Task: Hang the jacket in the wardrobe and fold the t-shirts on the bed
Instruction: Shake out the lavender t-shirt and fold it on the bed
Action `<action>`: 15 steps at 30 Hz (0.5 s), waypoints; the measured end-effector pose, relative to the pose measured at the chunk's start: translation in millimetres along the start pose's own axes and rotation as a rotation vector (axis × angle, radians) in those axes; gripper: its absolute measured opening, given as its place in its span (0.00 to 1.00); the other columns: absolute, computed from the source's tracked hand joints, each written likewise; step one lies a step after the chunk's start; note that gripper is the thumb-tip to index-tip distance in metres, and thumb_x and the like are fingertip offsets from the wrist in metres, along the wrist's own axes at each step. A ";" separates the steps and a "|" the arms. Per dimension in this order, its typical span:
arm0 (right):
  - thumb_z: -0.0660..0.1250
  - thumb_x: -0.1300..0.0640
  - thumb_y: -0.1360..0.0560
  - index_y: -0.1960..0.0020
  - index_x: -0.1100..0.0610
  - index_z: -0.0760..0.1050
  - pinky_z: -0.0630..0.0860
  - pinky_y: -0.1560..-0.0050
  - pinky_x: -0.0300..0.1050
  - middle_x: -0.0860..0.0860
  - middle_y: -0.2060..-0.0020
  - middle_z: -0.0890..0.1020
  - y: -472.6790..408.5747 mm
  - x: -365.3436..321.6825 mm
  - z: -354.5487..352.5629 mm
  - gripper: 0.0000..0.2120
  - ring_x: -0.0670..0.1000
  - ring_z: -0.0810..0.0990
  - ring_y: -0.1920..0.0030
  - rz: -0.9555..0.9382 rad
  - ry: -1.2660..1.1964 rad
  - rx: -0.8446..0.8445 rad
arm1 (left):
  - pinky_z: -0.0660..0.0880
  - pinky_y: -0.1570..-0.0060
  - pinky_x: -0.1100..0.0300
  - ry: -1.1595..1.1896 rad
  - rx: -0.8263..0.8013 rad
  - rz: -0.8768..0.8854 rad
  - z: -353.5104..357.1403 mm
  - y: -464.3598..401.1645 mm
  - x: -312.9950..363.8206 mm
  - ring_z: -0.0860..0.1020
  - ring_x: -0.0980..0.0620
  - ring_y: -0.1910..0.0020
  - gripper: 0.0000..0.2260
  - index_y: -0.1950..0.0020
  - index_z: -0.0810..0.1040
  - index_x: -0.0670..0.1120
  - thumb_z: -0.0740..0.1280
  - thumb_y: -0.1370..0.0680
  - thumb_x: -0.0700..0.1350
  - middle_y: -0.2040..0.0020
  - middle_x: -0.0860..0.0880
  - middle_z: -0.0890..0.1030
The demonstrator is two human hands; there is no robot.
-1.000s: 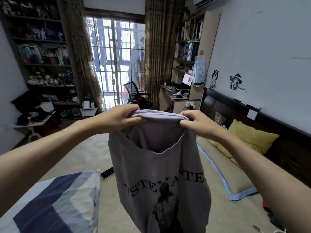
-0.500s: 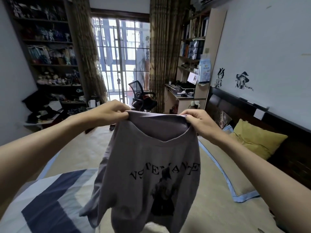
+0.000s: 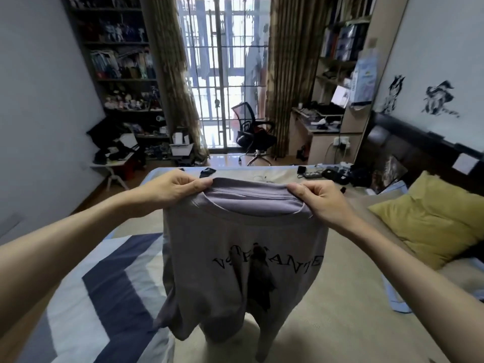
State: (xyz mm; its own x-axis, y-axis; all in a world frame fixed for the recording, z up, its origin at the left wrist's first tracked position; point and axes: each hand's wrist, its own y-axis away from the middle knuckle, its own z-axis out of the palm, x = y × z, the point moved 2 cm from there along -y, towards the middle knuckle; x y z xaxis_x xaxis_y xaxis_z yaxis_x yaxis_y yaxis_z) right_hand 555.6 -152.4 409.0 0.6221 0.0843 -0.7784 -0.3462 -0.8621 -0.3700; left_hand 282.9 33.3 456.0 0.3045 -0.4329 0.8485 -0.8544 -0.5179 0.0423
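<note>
Grey t-shirt held up in the air over the bed, printed front facing the camera, hem hanging loose. Left hand pinches the left shoulder beside the collar, right hand pinches the right one; both grips clamped on the fabric, thumbs on the near side. Blue-and-white striped quilt lies below left, yellow pillow at right near the dark headboard.

Yellow pillow near dark headboard. Striped quilt lower left. Office chair before barred window, curtains either side. Cluttered shelves left; desk right. Wall stickers.
</note>
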 end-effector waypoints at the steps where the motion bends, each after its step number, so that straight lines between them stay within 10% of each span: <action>1: 0.64 0.35 0.22 0.60 0.60 0.82 0.70 0.65 0.52 0.52 0.68 0.80 2.4 7.4 4.0 0.28 0.45 0.75 0.64 -0.011 0.022 0.020 | 0.80 0.56 0.60 -0.043 0.046 0.000 3.2 1.3 -2.7 0.85 0.49 0.56 0.20 0.51 0.87 0.43 0.63 0.19 0.56 0.54 0.44 0.88; 15: 0.62 0.37 0.20 0.65 0.53 0.63 0.66 0.63 0.52 0.49 0.70 0.73 67.7 -59.8 2.3 0.24 0.52 0.73 0.66 0.034 0.421 0.089 | 0.76 0.60 0.57 -0.391 0.402 0.304 -0.6 63.5 7.5 0.81 0.59 0.62 0.21 0.57 0.84 0.50 0.63 0.21 0.65 0.62 0.54 0.85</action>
State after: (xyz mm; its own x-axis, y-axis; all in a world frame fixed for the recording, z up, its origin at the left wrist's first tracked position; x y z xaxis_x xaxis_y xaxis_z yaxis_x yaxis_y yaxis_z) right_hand 493.3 -214.7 429.3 0.8350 -0.1707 -0.5231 -0.4195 -0.8127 -0.4043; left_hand 230.6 -2.4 465.4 0.2698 -0.8021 0.5328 -0.7252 -0.5332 -0.4355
